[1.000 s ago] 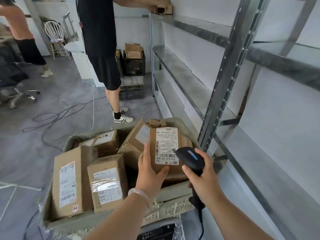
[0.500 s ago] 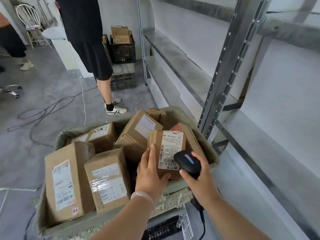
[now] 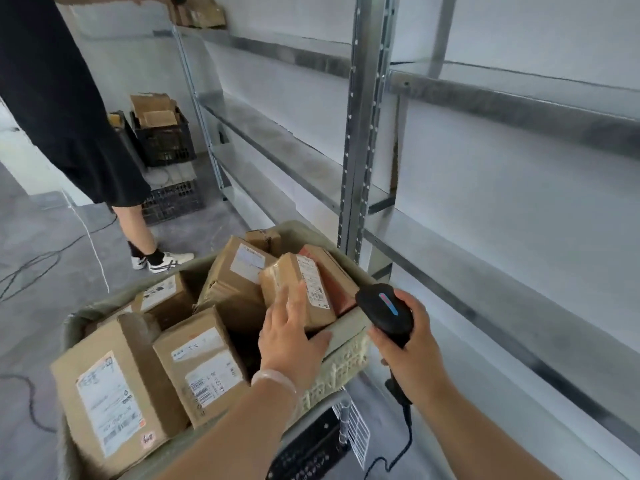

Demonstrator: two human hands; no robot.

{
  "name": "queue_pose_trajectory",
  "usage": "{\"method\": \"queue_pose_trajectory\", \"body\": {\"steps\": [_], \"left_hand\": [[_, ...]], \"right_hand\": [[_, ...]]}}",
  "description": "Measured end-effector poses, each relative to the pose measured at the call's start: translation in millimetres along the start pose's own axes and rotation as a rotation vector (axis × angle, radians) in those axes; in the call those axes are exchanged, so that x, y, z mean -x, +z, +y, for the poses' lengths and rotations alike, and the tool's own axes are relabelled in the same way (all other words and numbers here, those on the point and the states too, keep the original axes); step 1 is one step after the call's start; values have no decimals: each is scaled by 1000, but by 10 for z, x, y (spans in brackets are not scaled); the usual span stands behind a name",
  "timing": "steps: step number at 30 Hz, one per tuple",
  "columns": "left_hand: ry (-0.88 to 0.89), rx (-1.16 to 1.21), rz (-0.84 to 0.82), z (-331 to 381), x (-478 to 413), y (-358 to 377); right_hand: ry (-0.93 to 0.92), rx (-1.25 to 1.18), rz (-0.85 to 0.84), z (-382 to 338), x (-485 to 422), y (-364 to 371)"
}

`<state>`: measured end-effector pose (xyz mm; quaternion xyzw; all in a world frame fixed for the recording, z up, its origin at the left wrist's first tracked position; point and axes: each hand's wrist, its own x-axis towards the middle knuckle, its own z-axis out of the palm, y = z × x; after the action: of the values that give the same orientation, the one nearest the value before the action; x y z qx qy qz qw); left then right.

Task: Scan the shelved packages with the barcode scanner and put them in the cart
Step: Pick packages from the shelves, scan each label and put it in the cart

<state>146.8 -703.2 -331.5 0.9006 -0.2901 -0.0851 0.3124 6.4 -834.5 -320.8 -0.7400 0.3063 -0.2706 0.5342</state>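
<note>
A small brown cardboard package (image 3: 294, 285) with a white label lies tilted among several boxes at the right end of the cart (image 3: 104, 308). My left hand (image 3: 287, 337) holds it, fingers along its near face and thumb under its lower edge. My right hand (image 3: 414, 355) grips the handle of the black barcode scanner (image 3: 384, 311) just right of the cart's corner, a short gap from the package. The scanner's cable hangs down below my wrist. Larger labelled boxes (image 3: 107, 393) fill the cart's near left side.
Metal shelving (image 3: 363, 140) runs along the right wall, its near levels bare. Another person in black (image 3: 69, 116) stands at the left, reaching to packages (image 3: 202, 13) on the far top shelf. Black crates (image 3: 166, 143) with cardboard stand behind. Cables (image 3: 24, 268) lie on the floor.
The package has gone from upright with its label facing me to tilted down among the cart's boxes. The scanner has drawn away to the right of it.
</note>
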Motion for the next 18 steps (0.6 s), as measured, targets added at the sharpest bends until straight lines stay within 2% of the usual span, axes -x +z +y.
{"method": "queue_pose_trajectory", "body": {"steps": [6, 13, 18], "left_hand": [[263, 9, -94, 666, 385, 134], [592, -48, -254, 1712, 923, 591], [800, 18, -361, 2544, 1590, 1059]], "right_hand": [[37, 12, 247, -134, 629, -599], [66, -3, 571, -218, 1448, -1707], [83, 20, 785, -193, 2174, -2530]]}}
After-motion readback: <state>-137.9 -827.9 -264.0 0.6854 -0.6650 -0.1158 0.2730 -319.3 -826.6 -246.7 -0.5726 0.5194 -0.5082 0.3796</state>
